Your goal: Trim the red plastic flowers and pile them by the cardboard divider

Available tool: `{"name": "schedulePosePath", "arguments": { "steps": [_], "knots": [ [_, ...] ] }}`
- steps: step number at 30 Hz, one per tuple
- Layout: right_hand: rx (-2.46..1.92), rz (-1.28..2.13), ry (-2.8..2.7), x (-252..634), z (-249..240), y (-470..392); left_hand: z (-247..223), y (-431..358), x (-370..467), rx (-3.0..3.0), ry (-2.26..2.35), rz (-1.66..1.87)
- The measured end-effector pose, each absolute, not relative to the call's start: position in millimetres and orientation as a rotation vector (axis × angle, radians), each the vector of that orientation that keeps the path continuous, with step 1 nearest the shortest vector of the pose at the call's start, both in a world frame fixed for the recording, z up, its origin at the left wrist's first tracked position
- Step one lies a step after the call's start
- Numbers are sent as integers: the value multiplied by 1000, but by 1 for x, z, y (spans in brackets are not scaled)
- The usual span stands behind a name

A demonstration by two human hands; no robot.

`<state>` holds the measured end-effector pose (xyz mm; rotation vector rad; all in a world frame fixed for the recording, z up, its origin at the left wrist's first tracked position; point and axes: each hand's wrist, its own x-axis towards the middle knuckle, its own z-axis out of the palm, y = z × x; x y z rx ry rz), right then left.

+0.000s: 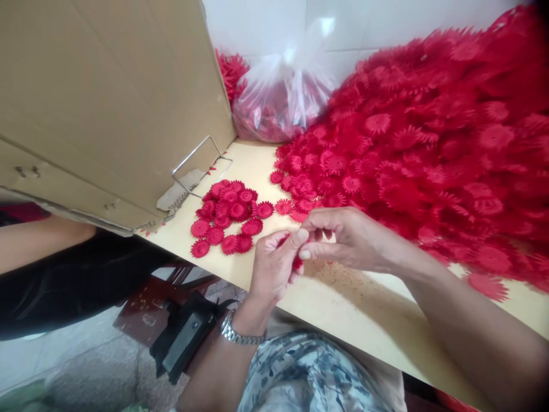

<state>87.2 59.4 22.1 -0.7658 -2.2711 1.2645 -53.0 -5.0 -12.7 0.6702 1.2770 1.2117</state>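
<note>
Near the table's front edge, my left hand is closed round a red flower piece, which shows only in part between its fingers. My right hand meets it from the right, thumb and fingertips pinched at the same piece; most of what they grip is hidden. Left of my hands lies a small heap of round red flowers with toothed edges. Behind and to the right rises a large pile of red flower pieces.
A tall cardboard sheet stands at the left, with a bent wire frame beside it. Behind is a tied clear bag of red pieces. Another person's arm shows at the far left. The pale table holds small crumbs.
</note>
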Motion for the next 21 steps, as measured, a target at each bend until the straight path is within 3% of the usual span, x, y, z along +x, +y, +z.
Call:
{"name": "schedulePosePath", "arguments": {
  "steps": [6,12,18,21],
  "knots": [
    [-822,1161,-2264,87,23,59,-13,-3,-50,638,1224,1193],
    [-936,688,-2384,94,22,66,-15,-7,-53,591,1188,1116],
    [-1374,-153,-2375,125,23,89,-13,-13,-61,561,980,1142],
    [-1412,-291,-2364,129,26,90,-14,-12,-62,534,979,1159]
  ]
}}
